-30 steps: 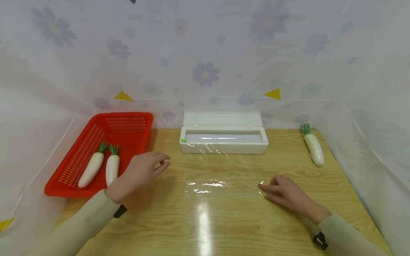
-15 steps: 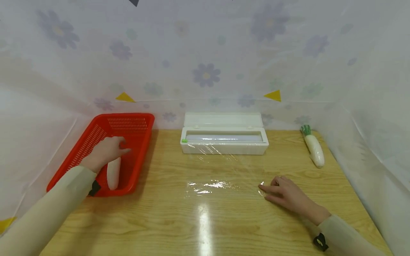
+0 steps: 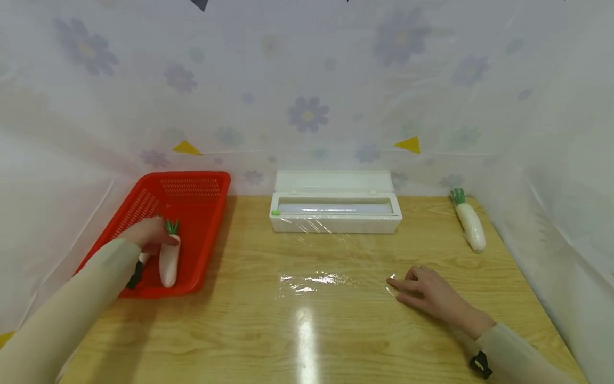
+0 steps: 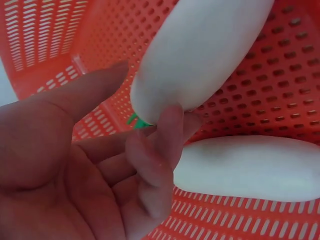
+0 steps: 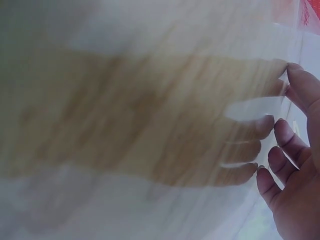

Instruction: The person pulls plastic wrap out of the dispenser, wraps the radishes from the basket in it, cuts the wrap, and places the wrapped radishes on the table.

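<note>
In the head view my left hand [image 3: 151,234] is down inside the red basket [image 3: 203,250], over the white radishes. The left wrist view shows its curled fingertips touching the leaf end of the upper radish [image 4: 200,55]; the thumb stands just apart from that radish. A second radish [image 4: 245,167] lies below the fingers. My right hand [image 3: 434,293] rests low over the table and pinches the near right corner of the clear cling film [image 3: 321,277]. The film runs from its white dispenser box [image 3: 336,224]. In the right wrist view the fingertips [image 5: 295,75] meet the film's edge.
The dispenser's lid [image 3: 333,181] stands raised at the back, with a green slider [image 3: 275,213] at its left end. Another radish [image 3: 471,226], shiny as if wrapped, lies at the right rear of the wooden table [image 3: 230,330]. Patterned sheeting [image 3: 307,80] surrounds the table.
My left hand has moved left from beside the basket, over its rim and down among the radishes. The right hand and the film have stayed in place.
</note>
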### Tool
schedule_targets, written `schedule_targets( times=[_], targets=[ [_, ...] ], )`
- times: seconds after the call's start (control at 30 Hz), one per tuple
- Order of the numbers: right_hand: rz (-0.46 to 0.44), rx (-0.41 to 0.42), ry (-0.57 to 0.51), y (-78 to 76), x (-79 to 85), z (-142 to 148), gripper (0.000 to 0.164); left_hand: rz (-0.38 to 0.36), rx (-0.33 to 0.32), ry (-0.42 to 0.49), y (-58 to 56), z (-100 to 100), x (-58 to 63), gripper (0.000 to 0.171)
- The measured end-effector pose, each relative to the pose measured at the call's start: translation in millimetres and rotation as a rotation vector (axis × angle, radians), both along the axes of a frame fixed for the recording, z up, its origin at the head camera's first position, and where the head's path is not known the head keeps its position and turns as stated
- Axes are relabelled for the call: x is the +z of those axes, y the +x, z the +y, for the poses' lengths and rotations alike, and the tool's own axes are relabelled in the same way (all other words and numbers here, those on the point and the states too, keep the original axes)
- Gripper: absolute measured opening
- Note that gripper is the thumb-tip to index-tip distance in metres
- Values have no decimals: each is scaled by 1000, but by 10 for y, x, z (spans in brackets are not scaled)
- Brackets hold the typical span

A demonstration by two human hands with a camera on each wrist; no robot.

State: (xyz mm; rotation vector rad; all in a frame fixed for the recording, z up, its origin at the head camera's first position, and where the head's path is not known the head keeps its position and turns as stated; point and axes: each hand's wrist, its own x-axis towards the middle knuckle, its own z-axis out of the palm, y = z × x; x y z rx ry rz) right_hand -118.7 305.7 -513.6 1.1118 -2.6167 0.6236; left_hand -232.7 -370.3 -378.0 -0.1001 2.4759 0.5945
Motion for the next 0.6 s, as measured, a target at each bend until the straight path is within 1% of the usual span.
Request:
schedule_targets(
  times=[0.07,0.13,0.23,0.33,0.43,0.5,0.6],
  targets=[
    [-12,1,-1,2,9,5,45,-36,16,-8,-28,10,3,45],
    [-23,2,-1,5,11,6,45,-58,20,-32,-49,19,-2,46],
    [-35,3,0,10,6,1,45,-57,14,-56,-66,38,-25,43],
    [-36,0,-1,11,6,-1,45,-50,13,-47,-67,70,-37,42],
    [-31,3,-7,8,8,-4,45,-70,20,-23,-68,94,-40,45],
    [-24,9,-14,6,20,-10,45,-82,-9,-36,-76,107,-36,45],
    [-15,17,-16,2,34,-18,45,-90,-59,-65,-97,118,-41,38]
  ],
)
